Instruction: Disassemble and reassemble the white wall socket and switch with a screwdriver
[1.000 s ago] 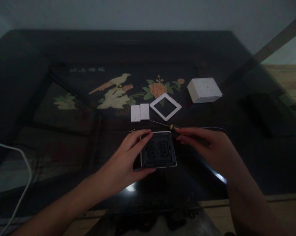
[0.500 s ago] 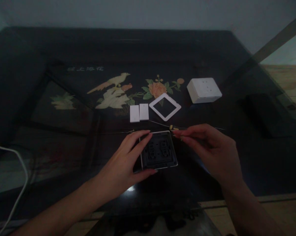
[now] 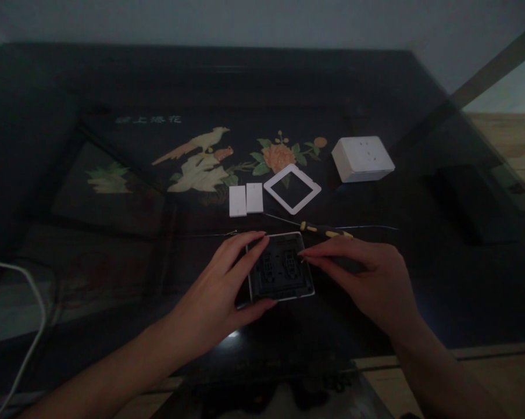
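Observation:
A square wall switch (image 3: 281, 273) with a dark inner face and pale rim lies on the table. My left hand (image 3: 227, 279) grips it from the left, fingers on its far edge and thumb on its near edge. Thumb and forefinger of my right hand (image 3: 353, 267) pinch a small yellowish screw (image 3: 303, 261) over the right side of the switch. Just beyond that hand rests a screwdriver (image 3: 323, 230) with a black and yellow handle. A few small brassy screws (image 3: 232, 233) seem to lie left of the switch, partly by my left fingers.
Two white switch covers (image 3: 246, 199) and a white square frame (image 3: 292, 189) lie beyond the switch. Farther right stands a white socket box (image 3: 363, 158). A white cable (image 3: 42, 314) runs down the left side. The glossy dark table (image 3: 114, 81) bears bird and flower decoration.
My right hand has moved left and slightly nearer, bringing the pinched screw to the switch and uncovering the screwdriver's handle. My left hand keeps its grip.

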{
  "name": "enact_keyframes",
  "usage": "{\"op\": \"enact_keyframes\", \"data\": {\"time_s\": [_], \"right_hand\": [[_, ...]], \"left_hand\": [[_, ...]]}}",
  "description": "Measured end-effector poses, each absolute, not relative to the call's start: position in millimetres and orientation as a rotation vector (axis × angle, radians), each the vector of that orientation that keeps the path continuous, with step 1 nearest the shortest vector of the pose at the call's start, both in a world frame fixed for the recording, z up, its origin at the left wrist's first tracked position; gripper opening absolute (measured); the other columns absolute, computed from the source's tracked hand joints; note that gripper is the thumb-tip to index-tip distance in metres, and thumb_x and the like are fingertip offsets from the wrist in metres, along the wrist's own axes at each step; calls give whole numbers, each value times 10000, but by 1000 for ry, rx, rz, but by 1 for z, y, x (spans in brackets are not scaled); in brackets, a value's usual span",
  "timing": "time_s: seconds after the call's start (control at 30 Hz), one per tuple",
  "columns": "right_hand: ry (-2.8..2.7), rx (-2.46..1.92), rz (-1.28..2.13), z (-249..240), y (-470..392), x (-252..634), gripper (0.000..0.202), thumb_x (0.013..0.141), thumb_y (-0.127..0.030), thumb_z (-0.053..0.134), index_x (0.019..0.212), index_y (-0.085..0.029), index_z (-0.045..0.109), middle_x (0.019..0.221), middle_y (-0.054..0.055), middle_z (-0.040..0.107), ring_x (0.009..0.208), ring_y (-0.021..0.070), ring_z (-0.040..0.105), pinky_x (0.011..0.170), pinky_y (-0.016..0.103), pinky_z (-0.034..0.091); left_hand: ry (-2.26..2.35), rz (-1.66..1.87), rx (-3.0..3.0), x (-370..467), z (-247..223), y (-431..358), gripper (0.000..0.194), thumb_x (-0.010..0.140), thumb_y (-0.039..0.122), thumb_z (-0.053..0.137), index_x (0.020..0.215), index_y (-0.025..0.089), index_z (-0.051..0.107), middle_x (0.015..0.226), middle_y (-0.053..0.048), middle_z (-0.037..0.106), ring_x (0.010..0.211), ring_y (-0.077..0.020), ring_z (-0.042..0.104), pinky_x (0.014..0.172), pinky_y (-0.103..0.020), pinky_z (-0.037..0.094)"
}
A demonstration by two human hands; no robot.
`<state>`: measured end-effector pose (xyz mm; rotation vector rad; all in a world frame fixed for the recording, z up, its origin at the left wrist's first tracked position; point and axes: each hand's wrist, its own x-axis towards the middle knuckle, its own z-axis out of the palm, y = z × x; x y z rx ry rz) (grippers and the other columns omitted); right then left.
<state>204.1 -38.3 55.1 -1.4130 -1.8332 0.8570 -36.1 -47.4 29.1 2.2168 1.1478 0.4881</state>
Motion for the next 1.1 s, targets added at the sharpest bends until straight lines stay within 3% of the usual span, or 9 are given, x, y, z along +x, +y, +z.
{"op": "enact_keyframes", "data": {"time_s": [0.17, 0.47, 0.83, 1.1], "right_hand": [[-1919, -1299, 720, 51, -36, 204, 163, 825, -106, 679, 837, -256, 742, 872, 9, 774, 838, 183, 732, 788, 339, 597], [-2060, -1186, 541, 47, -35, 205, 135, 847, -81, 657, 839, -202, 717, 857, 32, 738, 800, 156, 710, 732, 283, 589], [-2255, -1077, 283, 43, -36, 204, 176, 924, -115, 559, 845, -145, 713, 860, 88, 732, 783, 173, 707, 693, 291, 595], [-2308, -1037, 235, 45, -38, 204, 177, 918, -102, 555, 841, -117, 714, 832, 106, 726, 762, 182, 700, 684, 286, 571]], "left_hand": [[1151, 502, 2216, -36, 28, -47, 757, 862, 290, 666, 1510, 292, 274, 1501, -121, 378, 1375, -322, 404, 1133, -539, 400], [1137, 480, 2294, -37, 27, -46, 740, 853, 279, 682, 1484, 200, 303, 1478, -158, 388, 1349, -311, 416, 1123, -512, 417], [1129, 503, 2306, -36, 27, -46, 728, 853, 277, 674, 1479, 181, 315, 1470, -162, 397, 1344, -307, 421, 1121, -491, 424], [1125, 514, 2286, -37, 28, -46, 732, 854, 284, 676, 1484, 222, 308, 1470, -147, 402, 1338, -309, 437, 1115, -502, 431]]}}
